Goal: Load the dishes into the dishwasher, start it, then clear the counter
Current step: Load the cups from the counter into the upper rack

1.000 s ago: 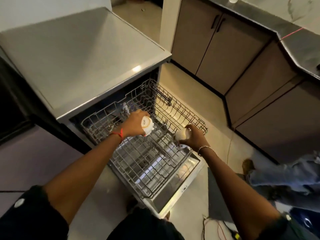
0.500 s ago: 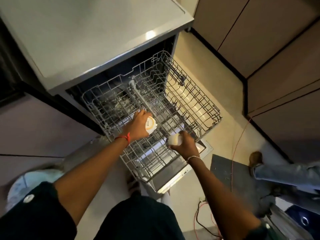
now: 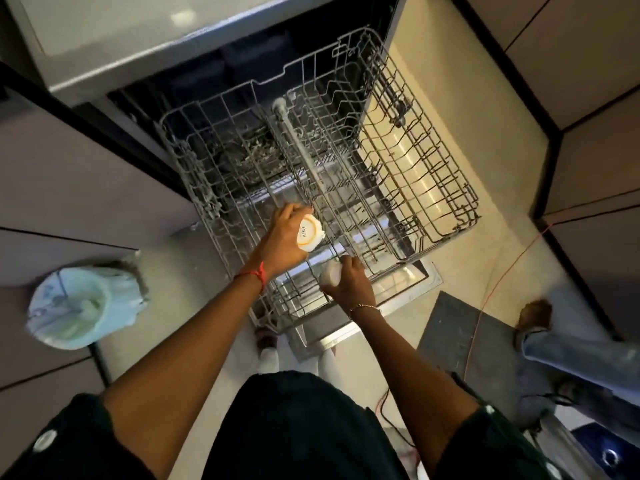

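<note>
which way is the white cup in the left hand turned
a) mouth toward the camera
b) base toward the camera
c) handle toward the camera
B: the left hand holds the white cup with its orange-ringed base facing the camera, over the dishwasher rack; the right hand holds a second white cup.

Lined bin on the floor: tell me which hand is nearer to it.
Left. The left hand, gripping a white cup over the rack, lies to the right of the bin; the right hand, gripping another cup, lies farther right, beyond the left one.
</note>
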Demonstrator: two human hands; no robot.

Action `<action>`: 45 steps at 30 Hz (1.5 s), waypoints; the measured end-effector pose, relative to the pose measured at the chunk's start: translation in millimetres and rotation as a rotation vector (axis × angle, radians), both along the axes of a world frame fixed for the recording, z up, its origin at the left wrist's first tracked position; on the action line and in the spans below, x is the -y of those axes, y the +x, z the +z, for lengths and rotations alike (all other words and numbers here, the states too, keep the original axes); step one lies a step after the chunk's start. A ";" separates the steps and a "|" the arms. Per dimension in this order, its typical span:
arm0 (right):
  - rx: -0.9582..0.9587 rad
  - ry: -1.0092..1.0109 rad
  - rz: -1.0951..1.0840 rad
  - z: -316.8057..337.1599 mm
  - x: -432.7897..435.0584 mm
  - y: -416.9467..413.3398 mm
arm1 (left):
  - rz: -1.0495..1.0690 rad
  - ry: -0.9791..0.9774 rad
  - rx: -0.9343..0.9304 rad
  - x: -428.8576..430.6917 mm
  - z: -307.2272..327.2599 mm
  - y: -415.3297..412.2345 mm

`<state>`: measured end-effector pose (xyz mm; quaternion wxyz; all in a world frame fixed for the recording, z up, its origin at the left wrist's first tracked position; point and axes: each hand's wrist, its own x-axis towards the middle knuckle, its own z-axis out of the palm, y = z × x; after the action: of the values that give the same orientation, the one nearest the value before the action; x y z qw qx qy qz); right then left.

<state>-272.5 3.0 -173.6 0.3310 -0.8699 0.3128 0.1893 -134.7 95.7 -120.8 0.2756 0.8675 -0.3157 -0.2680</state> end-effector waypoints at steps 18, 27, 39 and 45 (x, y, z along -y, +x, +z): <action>-0.013 -0.065 0.029 -21.9 -6.6 6.3 | 0.081 -0.014 0.011 -15.9 -27.8 -19.4; -0.132 -0.064 0.086 -28.4 -8.0 14.7 | 0.084 -0.019 0.022 -21.0 -36.9 -23.4; -0.138 -0.048 0.188 -24.2 -2.2 16.2 | 0.086 -0.013 0.022 -22.3 -40.7 -26.5; -0.139 -0.021 0.109 -23.6 0.5 13.6 | 0.092 -0.014 0.012 -20.4 -40.1 -27.9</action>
<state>-258.9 2.5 -197.1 0.2886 -0.8738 0.2894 0.2635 -162.6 116.2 -160.8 0.2917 0.8808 -0.2787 -0.2478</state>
